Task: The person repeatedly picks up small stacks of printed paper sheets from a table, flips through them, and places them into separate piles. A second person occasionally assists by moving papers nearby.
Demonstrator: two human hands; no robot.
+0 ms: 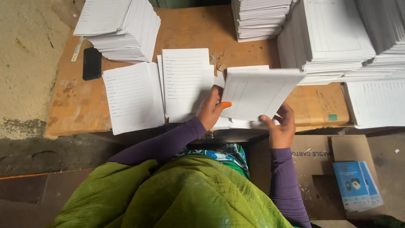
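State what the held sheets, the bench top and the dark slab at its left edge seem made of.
Held sheets: thin matt white paper, ruled lines. Bench top: probably plywood or board, tan, scuffed, chipped edge. Dark slab: glossy black, likely a glass-faced phone.

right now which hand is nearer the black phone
Left. The left hand grips the held sheets' left edge, on the side toward the black phone; the right hand holds their bottom edge, farther away.

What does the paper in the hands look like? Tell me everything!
The bundle is a thin stack of white sheets with faint printed lines and boxes. It is held tilted above the wooden table. The left hand grips its left edge, and the right hand holds its bottom edge.
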